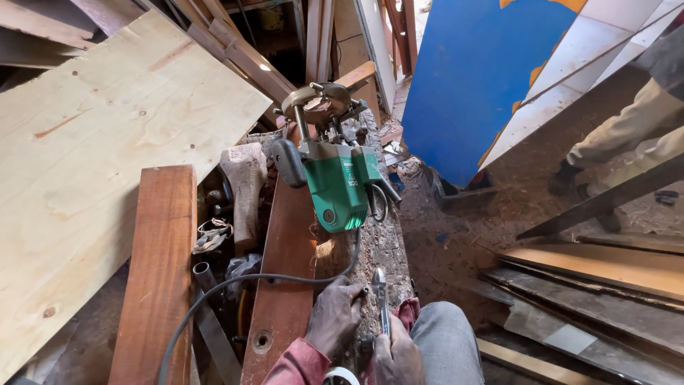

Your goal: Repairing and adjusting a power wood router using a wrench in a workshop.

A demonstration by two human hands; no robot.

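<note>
Pliers in right hand, left hand beside cable, green router

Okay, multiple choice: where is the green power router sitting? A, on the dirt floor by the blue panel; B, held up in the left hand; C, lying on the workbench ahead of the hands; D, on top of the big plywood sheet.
C: the green router lies on the workbench, beyond both hands.
</note>
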